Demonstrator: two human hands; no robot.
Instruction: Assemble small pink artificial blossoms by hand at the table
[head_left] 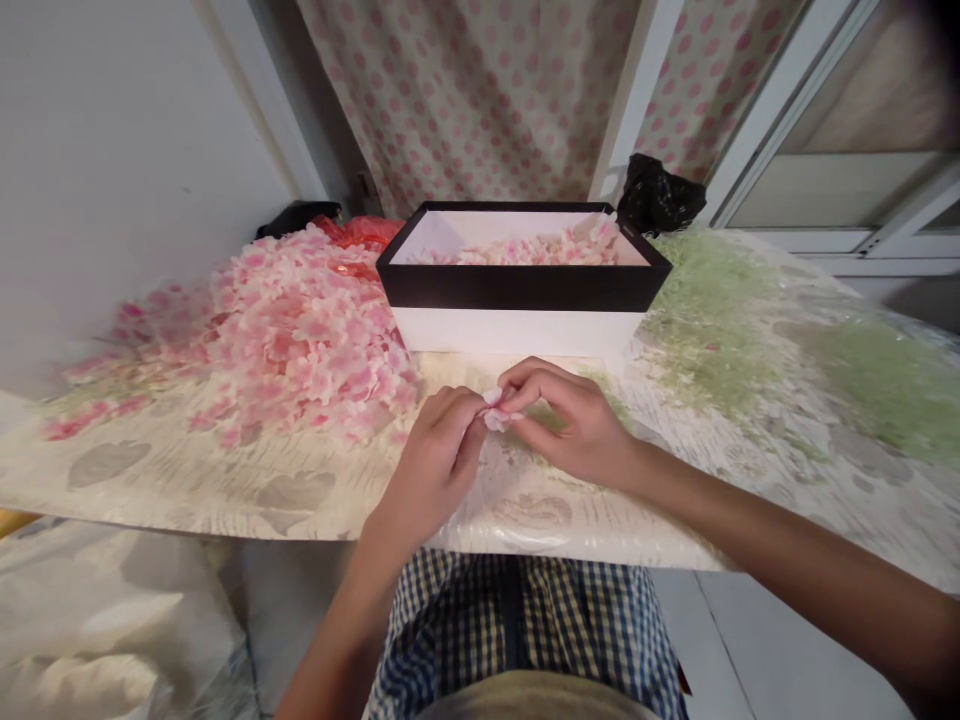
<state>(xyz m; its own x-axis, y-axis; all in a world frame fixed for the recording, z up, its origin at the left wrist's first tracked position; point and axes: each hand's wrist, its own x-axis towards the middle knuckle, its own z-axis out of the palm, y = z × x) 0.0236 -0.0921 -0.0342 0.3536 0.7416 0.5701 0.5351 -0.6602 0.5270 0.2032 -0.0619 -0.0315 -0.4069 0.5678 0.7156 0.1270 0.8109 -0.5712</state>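
My left hand (439, 455) and my right hand (574, 420) meet over the near edge of the table (225, 480). Both pinch one small pale pink fabric flower (496, 413) between their fingertips. A large heap of pink fabric flowers (285, 345) lies to the left of my hands. Straight ahead stands a black-rimmed white box (517, 290) holding more pink flowers.
Pale green plastic sprigs (720, 330) are spread over the right side of the table, with more further right (892, 385). A black bag (656, 195) sits behind the box, a red bag (360, 232) behind the heap. A dotted curtain hangs at the back.
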